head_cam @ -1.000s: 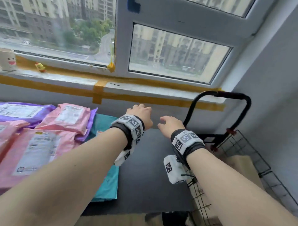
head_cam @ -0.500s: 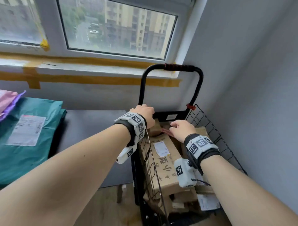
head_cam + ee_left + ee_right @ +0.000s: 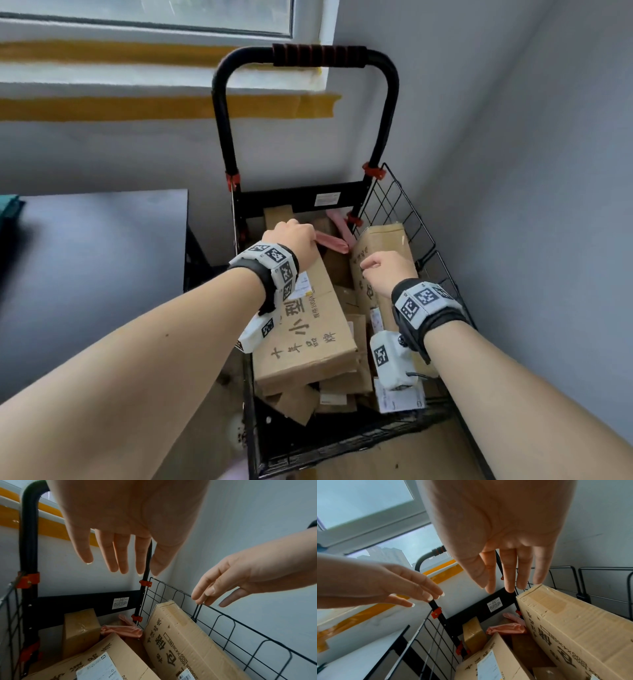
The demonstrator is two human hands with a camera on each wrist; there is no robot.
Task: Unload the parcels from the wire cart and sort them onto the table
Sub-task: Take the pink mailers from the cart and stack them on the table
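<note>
The black wire cart [image 3: 404,209] stands in the room's corner, filled with cardboard boxes. A big box with black characters [image 3: 308,329] lies at its left, a tall box [image 3: 380,246] leans on the right wire wall, a small taped box [image 3: 80,627] and a pink mailer [image 3: 330,241] sit at the back. My left hand [image 3: 291,240] hovers over the big box's far end with straight fingers [image 3: 118,555], holding nothing. My right hand [image 3: 383,267] is also open above the tall box's top edge [image 3: 537,589], fingers extended [image 3: 510,572].
The dark table [image 3: 96,260] lies left of the cart, with a teal parcel's edge [image 3: 8,209] at the far left. Grey walls close in behind and to the right. The cart's handle [image 3: 318,54] rises before the window sill. Wood floor [image 3: 394,459] shows below.
My view swung from the table with pink, purple and teal parcels to the cart and down into it. Both hands moved right and lowered over the boxes, staying free of any parcel.
</note>
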